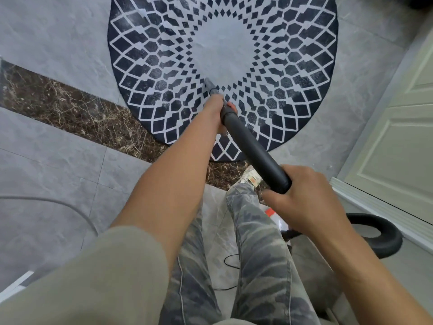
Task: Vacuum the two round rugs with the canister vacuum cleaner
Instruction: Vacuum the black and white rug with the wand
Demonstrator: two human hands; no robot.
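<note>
A round rug [225, 48] with a dark blue and white diamond pattern and a plain pale centre lies on the grey floor ahead of me. The black vacuum wand [250, 146] slants from lower right up to its grey nozzle tip [209, 84], which touches the rug at the near edge of the pale centre. My left hand [219, 111] grips the wand far down near the nozzle, arm stretched out. My right hand [302, 195] grips the wand's upper end. Only one rug is in view. The canister is not visible.
The black hose [384, 233] loops at my right beside a cream door [403, 141] and white skirting. A dark brown marble strip [70, 106] crosses the floor under the rug's near edge. A grey cable [70, 207] curves at left; a thin black cord [228, 261] lies between my legs.
</note>
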